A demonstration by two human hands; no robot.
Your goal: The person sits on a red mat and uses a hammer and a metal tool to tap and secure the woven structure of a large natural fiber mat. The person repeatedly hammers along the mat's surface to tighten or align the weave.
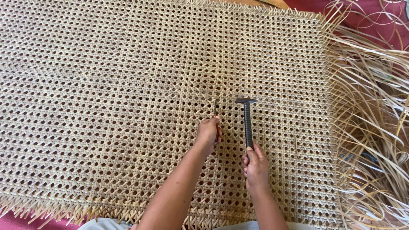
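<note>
Left hand (208, 133): fist closed around a small tool (216, 107), fingers together and clamped on its handle; the reddish handle shows just under the fingers, the thin dark tip sticks up from the fist and touches the mat.
Tool: stands roughly upright, its tip set into the weave near the middle of the mat, just left of the hammer head.
Right hand (255, 167): fingers wrapped tight on the lower end of the hammer (247, 123), thumb on top of the shaft.
Hammer: dark ribbed shaft runs away from the body, T-shaped metal head at the far end; the head lies on or just above the weave, which of the two I cannot tell, beside the tool tip and apart from it.
Mat (106, 85): wide sheet of pale cane woven in an open pattern of small holes, spread flat and filling most of the view; both forearms reach over its near edge.
Near edge: short cut cane ends stick out in a fringe.
Loose strands (370, 127): long unwoven cane strips fan out and curl off the right side of the mat.
Floor (12, 221): dark red surface shows at the near left corner and top right.
</note>
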